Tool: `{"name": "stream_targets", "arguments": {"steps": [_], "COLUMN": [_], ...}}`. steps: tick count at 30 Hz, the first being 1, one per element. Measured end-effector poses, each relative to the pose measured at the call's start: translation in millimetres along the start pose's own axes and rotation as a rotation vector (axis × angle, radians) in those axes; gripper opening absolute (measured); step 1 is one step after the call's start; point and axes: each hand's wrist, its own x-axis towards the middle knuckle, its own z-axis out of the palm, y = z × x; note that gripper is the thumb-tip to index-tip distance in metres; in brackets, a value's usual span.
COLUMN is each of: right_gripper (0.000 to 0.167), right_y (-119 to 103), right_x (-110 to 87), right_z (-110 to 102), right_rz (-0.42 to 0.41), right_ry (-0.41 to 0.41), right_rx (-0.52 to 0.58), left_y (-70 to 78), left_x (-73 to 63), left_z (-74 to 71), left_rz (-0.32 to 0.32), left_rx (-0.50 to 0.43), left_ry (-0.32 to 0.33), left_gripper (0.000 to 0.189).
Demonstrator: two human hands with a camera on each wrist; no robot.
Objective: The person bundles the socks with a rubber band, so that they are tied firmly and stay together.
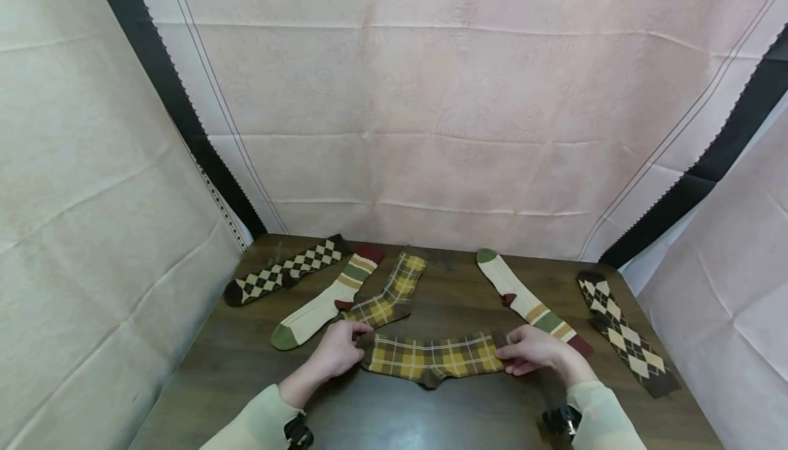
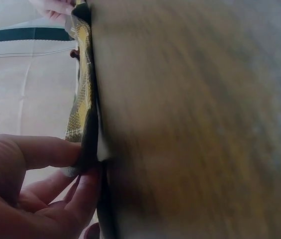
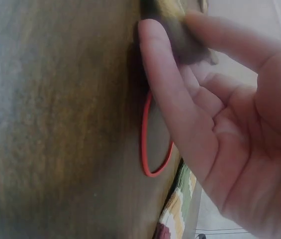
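A yellow and brown plaid sock [image 1: 452, 356] lies stretched sideways near the front of the table, its brown heel toward me. My left hand [image 1: 337, 349] pinches the sock's left end between thumb and fingers; the left wrist view shows this grip on the dark edge of the sock [image 2: 84, 94]. At the other end, my right hand [image 1: 537, 349] holds the brown tip with thumb and fingers. A matching plaid sock [image 1: 394, 293] lies just behind, bent at the heel. In the right wrist view a thin red loop [image 3: 144, 144] shows beyond the fingers.
Behind to the left are a checkered sock [image 1: 310, 260] and a cream sock [image 1: 317, 310] with stripes. Their look-alikes, a striped cream sock [image 1: 523, 296] and a checkered sock [image 1: 628, 334], lie at the right. Pale cloth walls [image 1: 431, 128] surround the wooden table [image 1: 228, 375].
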Motion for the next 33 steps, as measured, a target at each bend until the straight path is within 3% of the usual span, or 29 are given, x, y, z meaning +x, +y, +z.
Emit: {"name": "stream_targets", "arguments": {"steps": [10, 19, 33], "right_gripper": [0.036, 0.040, 0.038], "right_y": [-3.0, -5.5, -7.0], "right_x": [-4.4, -7.5, -5.7], "right_z": [3.5, 7.0, 6.6], "right_rz": [0.044, 0.027, 0.061], "right_ry": [-0.001, -0.001, -0.003], "right_rx": [-0.133, -0.117, -0.146], "left_y": [-2.7, -3.4, -5.4], "left_x": [1.5, 1.0, -2.9], "left_z": [-1.4, -1.4, -9.4], "left_rz": [-0.013, 0.013, -0.028], "left_rx": [-0.001, -0.007, -0.029], "left_ry": [0.034, 0.039, 0.008], "left_gripper": [0.048, 0.049, 0.037]}}
